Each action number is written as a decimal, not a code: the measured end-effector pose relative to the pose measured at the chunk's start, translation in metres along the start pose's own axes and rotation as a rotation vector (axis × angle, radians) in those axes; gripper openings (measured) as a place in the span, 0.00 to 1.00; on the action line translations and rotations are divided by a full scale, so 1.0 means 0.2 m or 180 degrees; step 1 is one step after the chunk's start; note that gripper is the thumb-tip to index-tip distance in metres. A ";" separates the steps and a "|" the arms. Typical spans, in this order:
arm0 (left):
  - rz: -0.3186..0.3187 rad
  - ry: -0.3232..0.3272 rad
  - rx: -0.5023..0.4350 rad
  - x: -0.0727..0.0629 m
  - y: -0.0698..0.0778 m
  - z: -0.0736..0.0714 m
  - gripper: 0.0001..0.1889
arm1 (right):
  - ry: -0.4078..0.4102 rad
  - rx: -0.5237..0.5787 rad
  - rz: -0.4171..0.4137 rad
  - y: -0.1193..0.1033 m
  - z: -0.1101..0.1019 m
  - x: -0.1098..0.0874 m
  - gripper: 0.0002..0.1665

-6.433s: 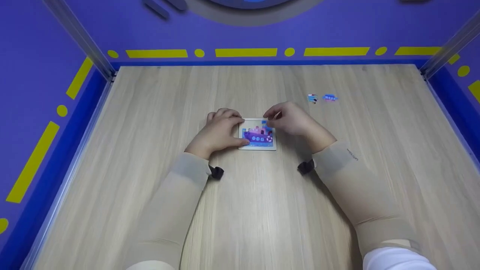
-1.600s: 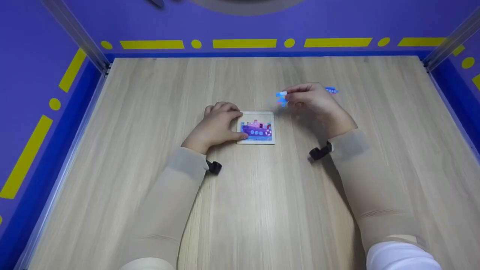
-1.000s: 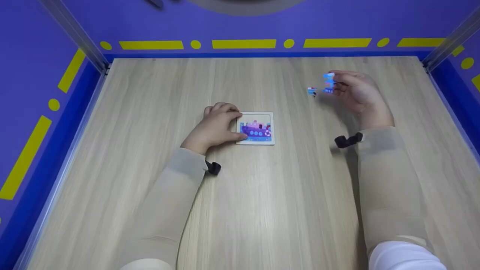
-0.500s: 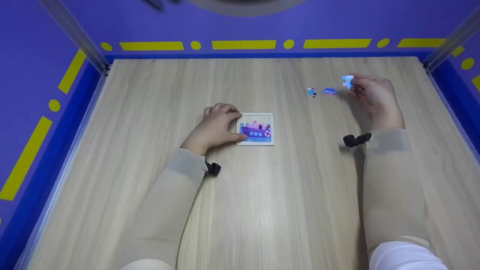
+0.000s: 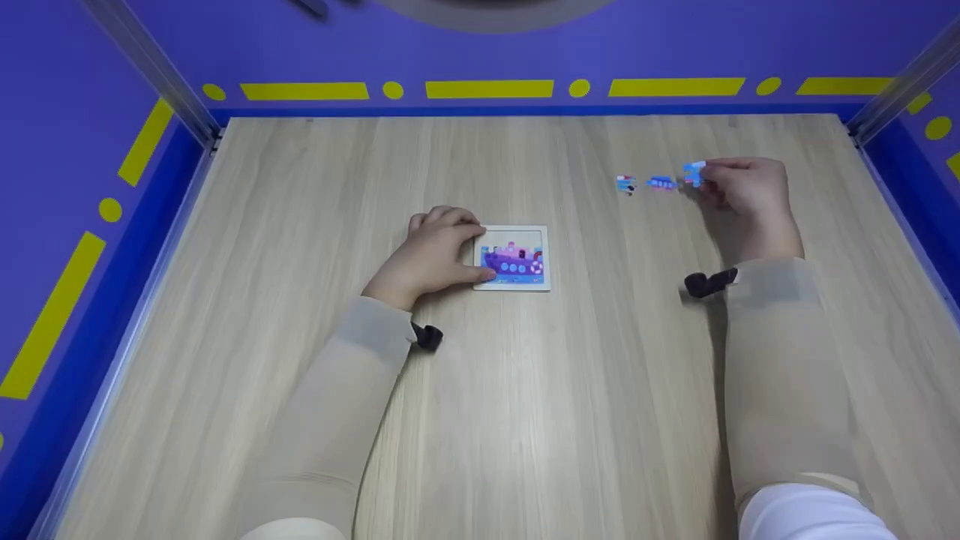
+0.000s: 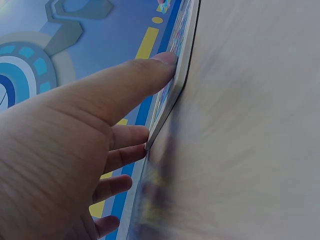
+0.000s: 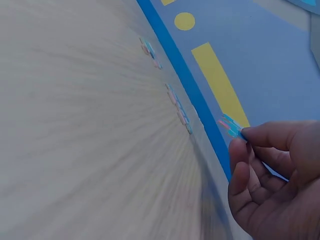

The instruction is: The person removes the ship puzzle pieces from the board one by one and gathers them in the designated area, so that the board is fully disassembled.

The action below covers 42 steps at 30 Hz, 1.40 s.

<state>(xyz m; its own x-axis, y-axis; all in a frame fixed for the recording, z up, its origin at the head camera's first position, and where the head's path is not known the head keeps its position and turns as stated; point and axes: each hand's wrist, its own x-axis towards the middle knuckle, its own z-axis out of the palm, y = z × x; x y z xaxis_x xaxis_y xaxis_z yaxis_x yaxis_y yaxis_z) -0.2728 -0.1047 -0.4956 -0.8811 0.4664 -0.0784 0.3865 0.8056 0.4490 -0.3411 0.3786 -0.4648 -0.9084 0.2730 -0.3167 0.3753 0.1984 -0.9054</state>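
My left hand (image 5: 431, 255) rests at the left side of a small square puzzle tray (image 5: 546, 259) with a light frame. In the left wrist view its straight thumb (image 6: 150, 75) presses on top, and fingertips touch the edge. A purple ship picture fills the tray's lower part; the upper part shows bare backing. At the back right, my right hand (image 5: 754, 191) pinches a light-blue jigsaw piece (image 5: 691, 172) between thumb and index finger, just above or at the table. Two loose jigsaw pieces lie left of it: a blue-and-pink one (image 5: 661, 183) and a multicoloured one (image 5: 625, 184).
The wood-grain table (image 5: 480, 412) is enclosed by a purple back wall (image 5: 487, 60) with yellow marks and similar side walls. A black wrist camera (image 5: 709, 283) is strapped to the right wrist, another wrist camera (image 5: 427, 337) to the left.
My right hand has carried the light-blue piece from the tray's upper right corner to the back right, then lowered it beside the two loose pieces. My left hand has stayed at the tray.
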 end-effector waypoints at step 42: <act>0.0019 0.0024 0.0005 0.00 0.00 0.00 0.43 | 0.0450 -0.1171 -0.0115 0.03 0.02 0.05 0.27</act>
<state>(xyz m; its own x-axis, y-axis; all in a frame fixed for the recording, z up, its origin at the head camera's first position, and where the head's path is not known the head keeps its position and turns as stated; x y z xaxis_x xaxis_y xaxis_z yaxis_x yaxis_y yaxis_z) -0.2732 -0.1049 -0.4958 -0.8808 0.4684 -0.0689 0.3922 0.8034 0.4480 -0.3484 0.3791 -0.4747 -0.8975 0.3815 -0.2212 0.4079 0.5273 -0.7454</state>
